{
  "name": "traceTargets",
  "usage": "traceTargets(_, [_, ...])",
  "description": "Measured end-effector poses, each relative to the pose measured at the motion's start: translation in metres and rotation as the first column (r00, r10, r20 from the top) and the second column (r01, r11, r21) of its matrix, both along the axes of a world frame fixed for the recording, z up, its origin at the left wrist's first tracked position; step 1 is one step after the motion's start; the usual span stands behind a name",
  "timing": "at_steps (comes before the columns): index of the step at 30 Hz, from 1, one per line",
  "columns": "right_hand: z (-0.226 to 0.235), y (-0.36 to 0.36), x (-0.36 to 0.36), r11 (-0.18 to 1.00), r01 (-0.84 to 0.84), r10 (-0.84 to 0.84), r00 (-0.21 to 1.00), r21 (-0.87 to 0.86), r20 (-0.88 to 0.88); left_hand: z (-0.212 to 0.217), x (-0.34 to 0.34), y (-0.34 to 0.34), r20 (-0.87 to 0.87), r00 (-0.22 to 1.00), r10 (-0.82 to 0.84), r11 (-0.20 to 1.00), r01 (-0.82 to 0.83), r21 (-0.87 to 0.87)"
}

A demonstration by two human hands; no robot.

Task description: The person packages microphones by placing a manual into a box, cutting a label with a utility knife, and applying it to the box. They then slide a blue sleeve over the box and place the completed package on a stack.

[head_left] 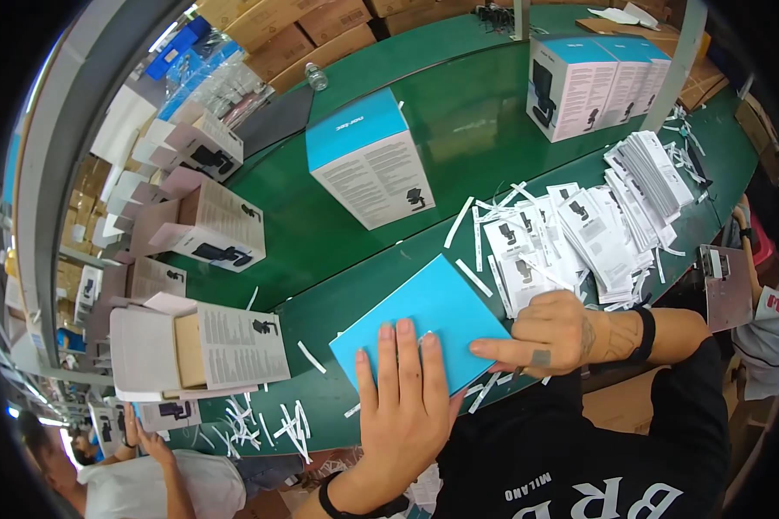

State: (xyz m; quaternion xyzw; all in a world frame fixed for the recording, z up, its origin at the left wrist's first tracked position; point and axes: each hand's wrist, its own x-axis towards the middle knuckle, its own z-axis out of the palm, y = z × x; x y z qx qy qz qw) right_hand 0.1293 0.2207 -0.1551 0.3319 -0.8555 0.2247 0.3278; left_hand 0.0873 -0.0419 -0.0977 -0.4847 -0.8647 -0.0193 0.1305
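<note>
Partly, left hand [404,400] hiding blue box [424,322], edges covered

1. I see bright, even overhead light across the green tabletop [493,95], with colours strong and clean.
2. Shadows stay short and soft; the blue-topped box [370,158] drops a faint one to its right.
3. A pale sheen streaks the far tabletop.
4. Fisheye bending curves every straight edge, and black corners frame my view.
5. The centre is sharp; the rim smears, worst at lower left.
</note>
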Motion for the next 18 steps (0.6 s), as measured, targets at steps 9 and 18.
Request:
traceTargets(9, [-0.024,0.019,0.0,0.998,-0.052,0.052,0.998,0.024,0.034,-0.009,0.001,0.034,-0.025,1.0,-0.014,0.989,0.01,-0.146])
traceTargets(18, [-0.002,0.001,-0.007,0.959,-0.153,0.162,0.987,-0.238,0.018,-0.005,0.005,0.016,0.092,0.992,-0.087,0.995,0.081,0.064])
